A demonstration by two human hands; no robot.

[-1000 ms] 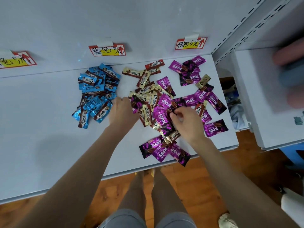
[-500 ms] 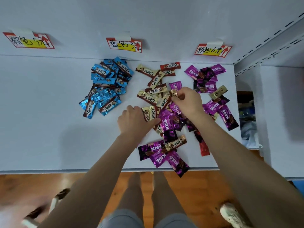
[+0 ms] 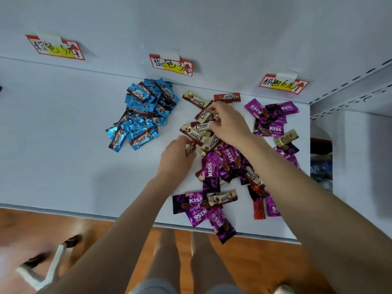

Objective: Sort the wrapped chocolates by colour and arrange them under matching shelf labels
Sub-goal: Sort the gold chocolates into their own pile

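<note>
**A:** Labels first, quick.

**B:** Three are taped on the wall behind the shelf (image 3: pixel 63 145), each red-edged with a yellow patch and a red up-arrow. The left label (image 3: pixel 55 47) is handwritten and ends "5元"; I can't read the first character. The middle label (image 3: pixel 171 65) says "蓝色3元" and the right label (image 3: pixel 283 84) says "粉色6元".

**A:** Chocolates?

**B:** The blue Choco pile (image 3: pixel 144 115) is at the shelf's back edge, just left of and below the middle label. The gold Choco wrappers (image 3: pixel 194 132) lie mid-shelf, beside the blue pile. The red Choco wrapper (image 3: pixel 227 97) is at the back edge. The purple KISS group (image 3: pixel 273 122) is near the back right corner, under the right label, with one stray gold piece (image 3: pixel 286 137) on it. The mixed heap (image 3: pixel 212 168) is mostly KISS and runs to the front edge, where one purple piece overhangs.

**A:** Hands?

**B:** The right hand (image 3: pixel 229 124) pinches a brown-and-gold Choco piece (image 3: pixel 204 114) among the gold wrappers. The left hand (image 3: pixel 177 158) has its fingers curled on a gold wrapper end (image 3: pixel 191 148) at the heap's left side.

**A:** Anything blocking?

**B:** The right forearm crosses the mixed heap and hides part of it. There's a slotted upright (image 3: pixel 350 90) at the right. Below are a wooden floor (image 3: pixel 265 262) and the person's legs (image 3: pixel 167 262).
</note>
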